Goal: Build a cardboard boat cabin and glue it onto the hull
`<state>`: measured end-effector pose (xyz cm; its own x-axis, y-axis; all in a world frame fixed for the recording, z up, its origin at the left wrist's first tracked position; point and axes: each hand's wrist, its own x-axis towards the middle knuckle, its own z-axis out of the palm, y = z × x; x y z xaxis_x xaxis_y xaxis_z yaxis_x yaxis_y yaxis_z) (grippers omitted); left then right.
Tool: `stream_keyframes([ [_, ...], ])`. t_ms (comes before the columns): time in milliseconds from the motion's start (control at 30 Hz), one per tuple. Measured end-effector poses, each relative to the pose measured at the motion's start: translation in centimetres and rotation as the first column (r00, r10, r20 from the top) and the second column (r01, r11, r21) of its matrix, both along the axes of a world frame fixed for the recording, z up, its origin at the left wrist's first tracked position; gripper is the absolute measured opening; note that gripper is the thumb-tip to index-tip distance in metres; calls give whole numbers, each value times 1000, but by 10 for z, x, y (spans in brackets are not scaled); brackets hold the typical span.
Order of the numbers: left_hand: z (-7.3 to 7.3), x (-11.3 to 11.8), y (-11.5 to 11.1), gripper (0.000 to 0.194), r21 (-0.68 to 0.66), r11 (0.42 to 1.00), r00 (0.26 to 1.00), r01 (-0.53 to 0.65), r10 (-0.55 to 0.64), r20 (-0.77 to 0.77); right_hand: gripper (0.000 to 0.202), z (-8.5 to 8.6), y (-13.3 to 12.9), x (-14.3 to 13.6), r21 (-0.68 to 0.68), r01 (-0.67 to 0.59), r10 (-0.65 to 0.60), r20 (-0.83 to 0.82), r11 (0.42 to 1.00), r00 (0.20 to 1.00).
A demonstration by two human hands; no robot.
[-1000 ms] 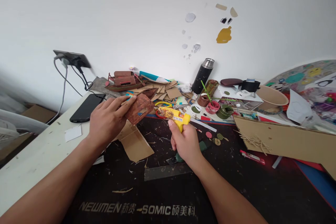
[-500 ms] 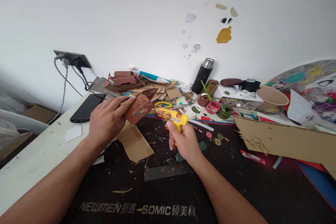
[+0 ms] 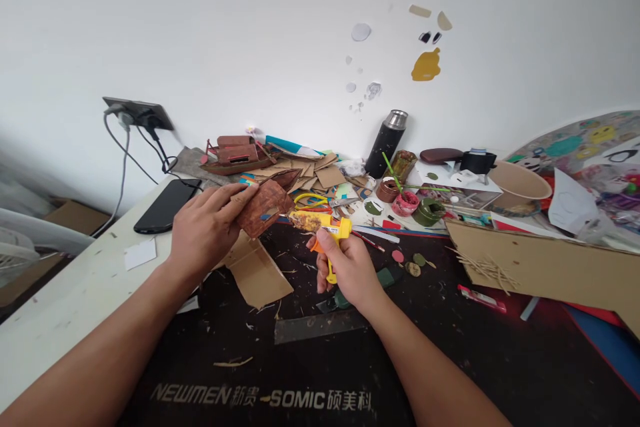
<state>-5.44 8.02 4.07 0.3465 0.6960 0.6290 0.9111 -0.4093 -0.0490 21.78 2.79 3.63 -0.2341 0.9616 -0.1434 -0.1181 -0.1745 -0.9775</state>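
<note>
My left hand (image 3: 207, 223) is closed on a reddish-brown painted cardboard piece (image 3: 264, 208), raised above the dark mat (image 3: 310, 360). The piece has a small cut-out near its lower right edge. In my right hand (image 3: 350, 267) is a yellow glue gun (image 3: 320, 221) with an orange trigger. Its tip points left, close to the right edge of the brown piece; whether they touch is hard to tell. A bare cardboard sheet (image 3: 260, 277) lies below the piece, and a green-handled cutter (image 3: 367, 290) lies behind my right hand.
A brown model boat (image 3: 237, 157) and cardboard scraps (image 3: 330, 177) lie along the wall. Right of them are a black thermos (image 3: 386, 143), paint jars (image 3: 429, 212) and a long cardboard strip (image 3: 540, 273) with thin sticks. A black phone-like device (image 3: 167, 205) lies at left.
My right hand has shifted the glue gun slightly left and down, and its orange trigger shows more. My left hand and the brown piece have barely moved.
</note>
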Motion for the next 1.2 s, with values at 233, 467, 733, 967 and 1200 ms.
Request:
stream_keyframes([
  [233, -1, 0, 1, 54, -34, 999, 1000, -16, 17, 15, 70, 3, -1, 0, 37, 86, -85, -11, 996, 996],
  [467, 1, 0, 1, 47, -17, 1000, 999, -15, 14, -31, 69, 2, 0, 3, 145, 151, -166, 103, 978, 981],
  [733, 3, 0, -1, 47, 43, 999, 998, -16, 18, -61, 67, 0, -1, 5, 236, 165, -220, 229, 958, 948],
  [967, 0, -1, 0, 50, 32, 999, 996, -26, 29, -79, 70, 2, 0, 5, 229, 176, -232, 247, 957, 941],
  [1200, -1, 0, 2, 48, 59, 998, 996, -9, 14, -93, 71, 0, 1, 7, 216, 191, -243, 250, 958, 937],
])
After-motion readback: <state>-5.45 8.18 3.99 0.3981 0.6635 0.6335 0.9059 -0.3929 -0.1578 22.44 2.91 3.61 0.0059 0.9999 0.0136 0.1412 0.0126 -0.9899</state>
